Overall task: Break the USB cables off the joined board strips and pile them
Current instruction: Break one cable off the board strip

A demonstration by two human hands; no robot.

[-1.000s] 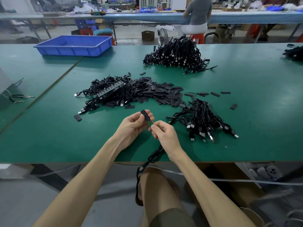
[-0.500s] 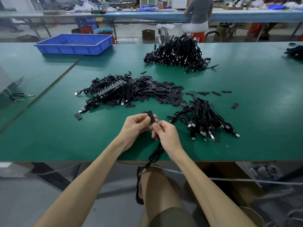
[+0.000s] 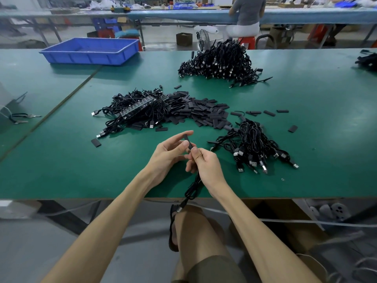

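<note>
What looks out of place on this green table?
A few flat black pieces lie stray on the green table, apart from their main heap. The held cable dangles off the table's edge.

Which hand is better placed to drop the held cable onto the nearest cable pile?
Probably the right hand: it grips the cable, and the nearest pile lies on its side. The left hand only pinches the black piece at the cable's end.
</note>
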